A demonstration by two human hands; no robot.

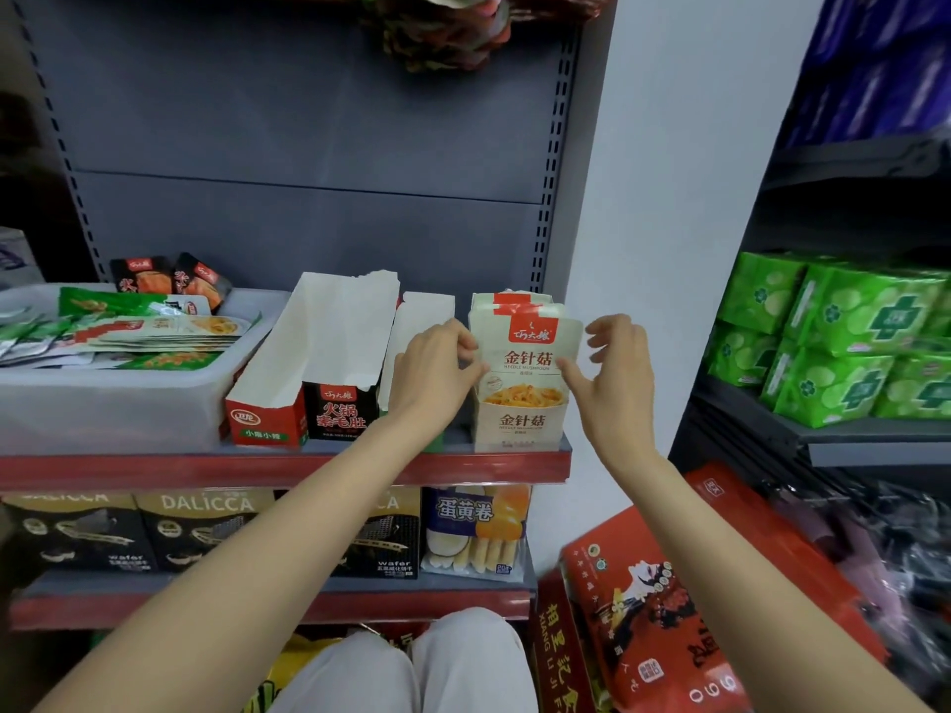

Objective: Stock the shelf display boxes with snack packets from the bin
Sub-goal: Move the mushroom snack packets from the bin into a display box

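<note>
A cream needle mushroom display box [520,424] stands at the right end of the shelf, with several cream and red packets [527,347] upright in it. My left hand [437,367] pinches the left edge of the front packet. My right hand [612,373] touches its right edge with the thumb, the fingers loosely curled. A translucent bin [103,398] of mixed snack packets sits at the left of the shelf. Between them stand a red display box [267,414] that looks empty, a black box [339,409] and a further box with a white flap [417,326], partly hidden by my left hand.
The shelf's red front edge [257,470] runs below the boxes. Wafer boxes [200,527] and an egg roll pack [476,527] fill the lower shelf. Green packs [833,347] sit on a rack to the right. Red gift boxes [669,609] lean by a white pillar [669,198].
</note>
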